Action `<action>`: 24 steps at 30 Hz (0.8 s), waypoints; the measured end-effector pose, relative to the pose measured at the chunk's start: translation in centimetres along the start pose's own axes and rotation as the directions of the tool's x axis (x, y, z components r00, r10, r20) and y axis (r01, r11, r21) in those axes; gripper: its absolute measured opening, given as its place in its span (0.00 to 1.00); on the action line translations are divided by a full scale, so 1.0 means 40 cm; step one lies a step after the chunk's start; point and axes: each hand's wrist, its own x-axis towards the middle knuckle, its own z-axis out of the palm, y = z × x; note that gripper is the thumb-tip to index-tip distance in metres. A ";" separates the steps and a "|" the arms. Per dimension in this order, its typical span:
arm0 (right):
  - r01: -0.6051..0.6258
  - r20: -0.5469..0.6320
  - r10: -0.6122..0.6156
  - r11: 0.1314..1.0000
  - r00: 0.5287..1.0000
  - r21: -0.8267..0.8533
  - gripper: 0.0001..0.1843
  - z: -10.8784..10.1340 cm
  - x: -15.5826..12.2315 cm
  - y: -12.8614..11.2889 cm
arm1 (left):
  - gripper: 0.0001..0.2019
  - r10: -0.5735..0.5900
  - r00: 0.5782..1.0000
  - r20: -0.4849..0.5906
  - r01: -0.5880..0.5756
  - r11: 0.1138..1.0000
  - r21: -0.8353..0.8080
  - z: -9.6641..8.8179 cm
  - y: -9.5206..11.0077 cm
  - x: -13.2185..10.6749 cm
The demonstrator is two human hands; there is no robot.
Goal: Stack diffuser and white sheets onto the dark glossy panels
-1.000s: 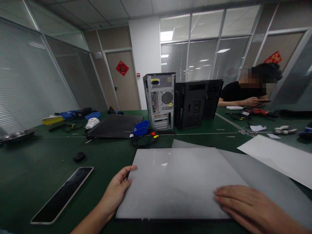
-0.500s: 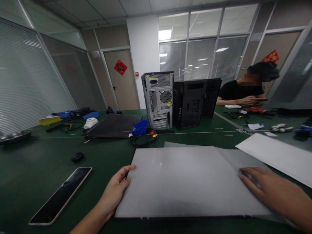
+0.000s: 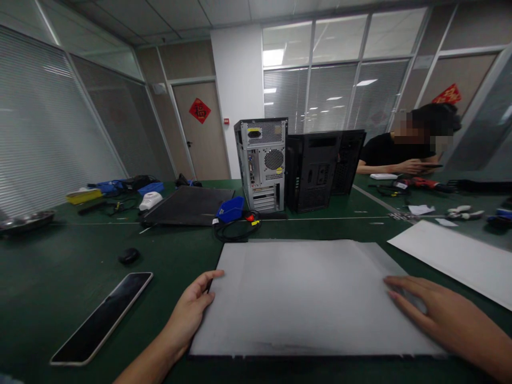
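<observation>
A flat rectangular panel with a dark rim lies before me, covered by a whitish translucent sheet (image 3: 304, 298). At the panel's left edge is my left hand (image 3: 190, 306), closed on it with the fingertips over the rim. My right hand (image 3: 432, 309) rests on the right side of the sheet, its fingers stretched out and touching the surface. The sheet lies nearly even with the panel, with a dull patch along its near edge. The panel's underside is hidden.
A phone (image 3: 104, 320) and a black mouse-shaped object (image 3: 129, 256) lie left. Behind stand a computer case (image 3: 266, 165) and a black case (image 3: 316, 170). A dark flat panel (image 3: 188, 205), a blue bin (image 3: 231, 209) and cables lie there. A white board (image 3: 456, 261) and a seated person (image 3: 392, 152) are right.
The translucent sheet, which stuck out past the panel's far and right edges, has shifted to lie over it. My right hand has moved slightly left with it. My left hand stays put.
</observation>
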 end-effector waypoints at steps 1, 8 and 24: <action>0.033 -0.003 -0.033 0.999 0.999 0.008 0.25 0.000 -0.001 -0.007 | 0.22 -0.001 1.000 0.000 0.001 1.000 -0.001 -0.001 -0.001 0.001; 0.079 -0.033 -0.080 0.997 0.996 -0.025 0.26 0.005 0.004 -0.006 | 0.21 0.001 1.000 0.011 -0.001 1.000 -0.012 -0.001 0.000 0.000; 0.179 -0.020 -0.181 0.981 0.983 -0.073 0.27 0.006 0.001 -0.081 | 0.22 -0.007 1.000 0.006 0.007 1.000 -0.016 -0.005 -0.004 0.006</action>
